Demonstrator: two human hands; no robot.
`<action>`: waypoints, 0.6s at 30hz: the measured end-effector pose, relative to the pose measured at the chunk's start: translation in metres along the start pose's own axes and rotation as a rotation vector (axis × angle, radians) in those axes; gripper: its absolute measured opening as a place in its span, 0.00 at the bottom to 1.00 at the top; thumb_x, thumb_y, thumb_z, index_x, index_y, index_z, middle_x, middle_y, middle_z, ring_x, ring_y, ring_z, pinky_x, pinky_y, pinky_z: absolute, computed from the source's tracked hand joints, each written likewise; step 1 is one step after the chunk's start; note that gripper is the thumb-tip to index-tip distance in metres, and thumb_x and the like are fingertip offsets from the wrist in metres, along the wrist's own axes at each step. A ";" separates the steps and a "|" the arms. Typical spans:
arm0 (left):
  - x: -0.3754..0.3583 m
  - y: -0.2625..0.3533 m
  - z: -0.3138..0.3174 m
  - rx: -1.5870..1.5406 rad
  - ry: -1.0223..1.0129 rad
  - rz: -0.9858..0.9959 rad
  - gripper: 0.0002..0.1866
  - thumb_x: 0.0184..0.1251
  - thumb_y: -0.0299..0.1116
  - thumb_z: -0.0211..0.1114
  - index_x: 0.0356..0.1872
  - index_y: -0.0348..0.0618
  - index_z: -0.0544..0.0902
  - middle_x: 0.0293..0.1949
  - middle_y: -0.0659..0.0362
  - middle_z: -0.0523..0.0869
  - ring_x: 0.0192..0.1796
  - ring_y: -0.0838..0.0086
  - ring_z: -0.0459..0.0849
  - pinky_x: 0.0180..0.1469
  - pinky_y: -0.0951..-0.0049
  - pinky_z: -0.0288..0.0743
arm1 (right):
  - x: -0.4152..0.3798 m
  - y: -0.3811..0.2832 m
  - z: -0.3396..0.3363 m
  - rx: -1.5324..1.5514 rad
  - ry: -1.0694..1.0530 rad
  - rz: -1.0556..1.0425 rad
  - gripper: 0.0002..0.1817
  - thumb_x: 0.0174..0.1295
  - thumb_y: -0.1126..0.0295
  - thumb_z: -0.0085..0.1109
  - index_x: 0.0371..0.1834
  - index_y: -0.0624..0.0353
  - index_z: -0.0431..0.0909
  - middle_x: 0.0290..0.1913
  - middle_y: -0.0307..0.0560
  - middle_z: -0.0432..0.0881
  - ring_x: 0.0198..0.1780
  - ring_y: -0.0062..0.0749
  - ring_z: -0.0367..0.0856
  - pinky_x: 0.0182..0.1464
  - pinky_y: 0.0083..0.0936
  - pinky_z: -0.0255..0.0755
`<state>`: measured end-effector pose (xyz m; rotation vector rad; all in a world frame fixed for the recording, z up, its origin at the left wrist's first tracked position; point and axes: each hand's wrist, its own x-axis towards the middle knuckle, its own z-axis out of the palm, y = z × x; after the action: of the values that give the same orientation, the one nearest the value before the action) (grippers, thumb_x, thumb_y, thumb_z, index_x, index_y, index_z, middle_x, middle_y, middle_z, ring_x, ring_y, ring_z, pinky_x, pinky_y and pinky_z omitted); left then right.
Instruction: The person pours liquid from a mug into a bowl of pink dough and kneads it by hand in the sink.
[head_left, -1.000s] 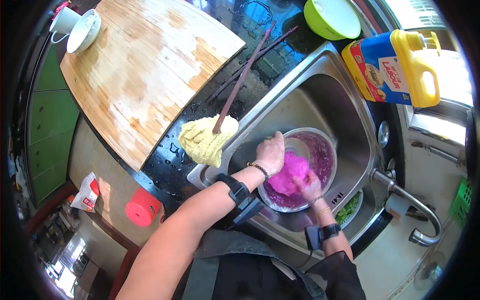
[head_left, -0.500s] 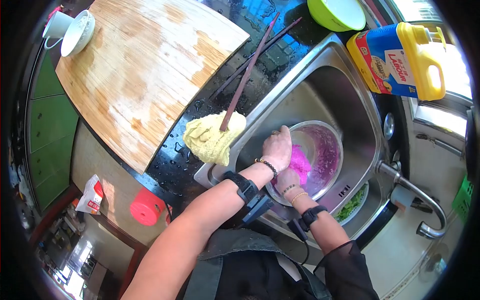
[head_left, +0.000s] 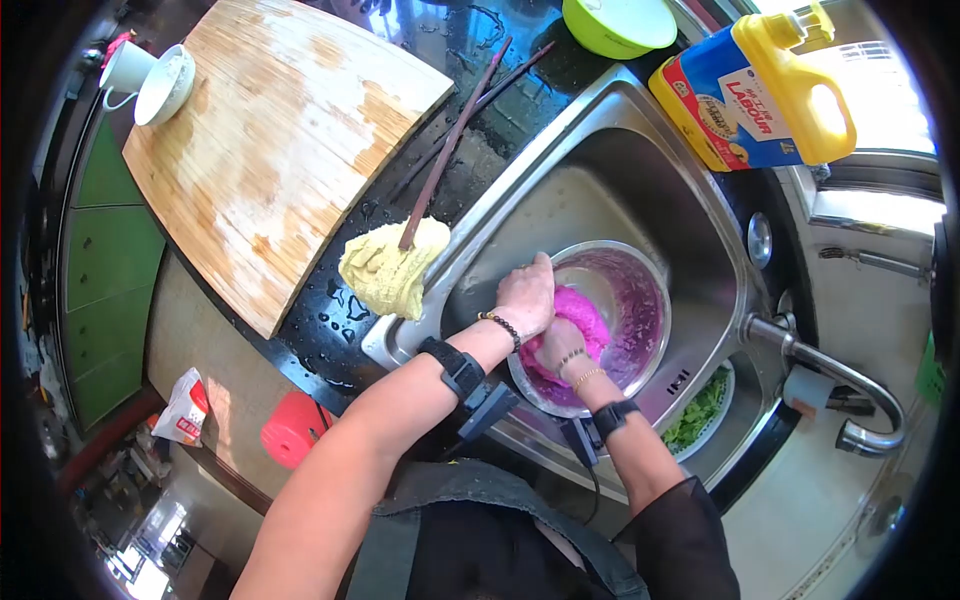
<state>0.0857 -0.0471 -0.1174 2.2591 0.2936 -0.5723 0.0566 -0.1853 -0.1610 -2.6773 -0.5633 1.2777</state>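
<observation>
A metal bowl with pink smears inside sits in the large sink basin. My left hand is closed on the bowl's left rim, its fingertips partly hidden. Inside the bowl, my right hand presses into a soft pink dough with curled fingers, and the dough hides their tips. Left of the sink, a pale yellow dough lies on the dark counter, with a dark red chopstick against its top.
A wooden board covers the left counter, with a cup and white bowl. A green bowl and yellow jug stand behind the sink. The faucet overhangs the small basin, where leafy greens sit.
The view has shifted, so the surroundings appear moved. My right hand has pushed further into the bowl, and more pink dough shows around it. My left hand stays at the rim.
</observation>
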 end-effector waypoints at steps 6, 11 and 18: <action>-0.003 0.006 -0.008 0.050 -0.098 -0.011 0.14 0.50 0.25 0.56 0.39 0.32 0.67 0.35 0.40 0.80 0.42 0.50 0.79 0.45 0.58 0.74 | -0.080 0.003 -0.041 0.177 0.109 -0.413 0.17 0.45 0.72 0.56 0.42 0.62 0.71 0.40 0.58 0.76 0.44 0.51 0.74 0.45 0.40 0.69; 0.000 0.002 -0.002 0.030 -0.021 0.037 0.17 0.44 0.24 0.59 0.37 0.30 0.67 0.31 0.38 0.79 0.39 0.47 0.79 0.43 0.55 0.74 | -0.010 -0.005 -0.080 -0.122 0.256 -0.280 0.19 0.46 0.65 0.57 0.44 0.55 0.75 0.41 0.52 0.77 0.48 0.47 0.74 0.48 0.38 0.68; 0.001 -0.002 0.001 0.034 -0.004 0.073 0.16 0.44 0.23 0.58 0.37 0.31 0.67 0.30 0.38 0.79 0.38 0.47 0.79 0.42 0.55 0.74 | 0.024 -0.017 -0.045 -0.339 -0.097 -0.229 0.22 0.41 0.53 0.56 0.41 0.48 0.78 0.46 0.49 0.78 0.52 0.41 0.72 0.56 0.37 0.60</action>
<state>0.0853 -0.0465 -0.1197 2.2908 0.1997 -0.5467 0.1005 -0.1580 -0.1450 -2.7079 -1.1579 1.3546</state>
